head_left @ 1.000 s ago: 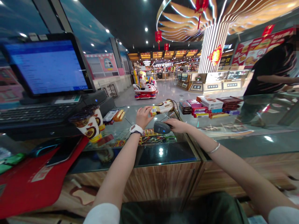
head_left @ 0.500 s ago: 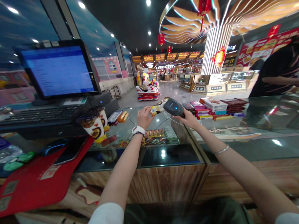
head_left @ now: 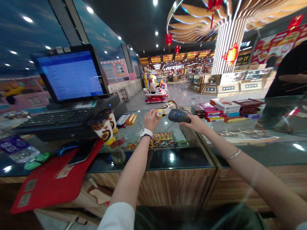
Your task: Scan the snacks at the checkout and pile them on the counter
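1. Scanner (head_left: 176,115), head view: has dropped lower since the earlier frame, baring more of the far end of the cup (head_left: 161,112).
2. Left hand (head_left: 151,119): fingers curled, partly closed, on the cup's yellow base. Right hand (head_left: 195,124): wrapped around the scanner's handle.
3. Cup location: over the counter (head_left: 175,160), ahead of the left hand and short of the boxes (head_left: 223,106); contact with the glass cannot be told.
4. Judged risk: scanner's nose, close beside the cup in view, could knock it; a round wall held at one end could roll or slip.
5. Cup's long axis: slants rightward and away, base nearest the left hand, top end farthest.
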